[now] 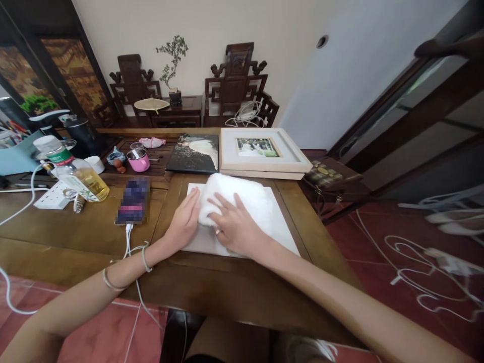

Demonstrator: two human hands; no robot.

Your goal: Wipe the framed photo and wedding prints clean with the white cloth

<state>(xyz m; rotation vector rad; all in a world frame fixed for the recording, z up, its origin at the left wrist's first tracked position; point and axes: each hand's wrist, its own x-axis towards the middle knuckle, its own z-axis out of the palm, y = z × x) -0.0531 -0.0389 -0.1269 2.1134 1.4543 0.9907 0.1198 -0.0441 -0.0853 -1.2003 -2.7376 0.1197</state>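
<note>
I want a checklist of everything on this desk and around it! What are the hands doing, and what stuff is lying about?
Surface: brown wooden table, with a flat white board lying on it.
Job's things: folded white towel on the board.
Clutter: pink mug, tipped bottle of yellow liquid, phone, dark photo print, framed picture.
Grippers: left hand flat against the towel's left edge; right hand pressed flat on top of it; neither grasps.
Cables: white cable plugged into the phone, running off the table's front edge; loose white cables on the floor.
Surroundings: red tiled floor, two carved wooden chairs, small potted tree.
</note>
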